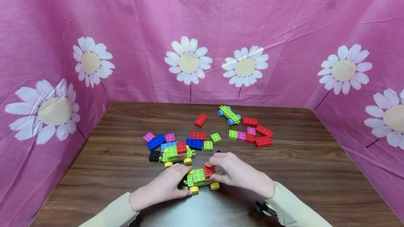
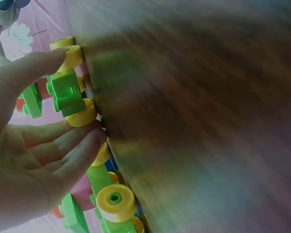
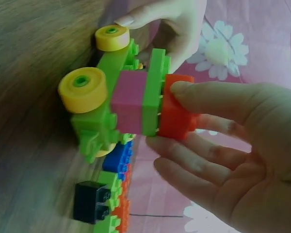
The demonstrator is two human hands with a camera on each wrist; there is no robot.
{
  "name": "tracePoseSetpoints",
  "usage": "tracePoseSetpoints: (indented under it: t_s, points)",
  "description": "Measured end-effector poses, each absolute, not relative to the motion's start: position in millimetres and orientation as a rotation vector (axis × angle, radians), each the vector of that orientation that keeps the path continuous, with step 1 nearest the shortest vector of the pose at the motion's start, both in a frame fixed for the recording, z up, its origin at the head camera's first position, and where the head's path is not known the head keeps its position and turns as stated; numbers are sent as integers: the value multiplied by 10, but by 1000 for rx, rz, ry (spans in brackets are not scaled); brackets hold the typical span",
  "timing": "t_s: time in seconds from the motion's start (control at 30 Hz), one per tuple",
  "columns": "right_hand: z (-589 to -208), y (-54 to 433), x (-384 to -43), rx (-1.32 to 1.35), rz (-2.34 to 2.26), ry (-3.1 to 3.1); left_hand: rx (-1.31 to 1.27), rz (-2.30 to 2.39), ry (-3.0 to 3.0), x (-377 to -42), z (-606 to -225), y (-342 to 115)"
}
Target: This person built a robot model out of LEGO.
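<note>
Apparently brick-seating step: right hand (image 1: 242, 173) pinches red brick (image 1: 209, 171) atop nearest toy car (image 1: 199, 177) on surface (image 1: 315, 178); left hand (image 1: 164, 184) grips its yellow wheels (image 2: 81, 116), thumb opposite fingers. Next likely needs a firm press.

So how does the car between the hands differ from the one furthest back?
The near car has yellow wheels; the far car has blue wheels. The near car carries stacked bricks; the far car is a bare base. The left hand and right hand touch the near car; neither touches the far car. Both have green studded bases.
</note>
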State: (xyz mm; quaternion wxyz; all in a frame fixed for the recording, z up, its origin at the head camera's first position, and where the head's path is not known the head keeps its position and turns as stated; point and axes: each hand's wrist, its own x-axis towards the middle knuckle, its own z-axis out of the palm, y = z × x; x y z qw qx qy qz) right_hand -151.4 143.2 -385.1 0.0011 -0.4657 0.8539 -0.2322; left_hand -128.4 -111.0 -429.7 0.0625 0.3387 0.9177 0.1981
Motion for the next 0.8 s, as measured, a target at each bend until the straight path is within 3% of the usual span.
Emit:
tracePoseSetpoints:
  t_s: [0.8]
  points:
    - [-3926,1396,-1456,-1339,-846,2730,1025,583,2776,-1267,-4283,-1115]
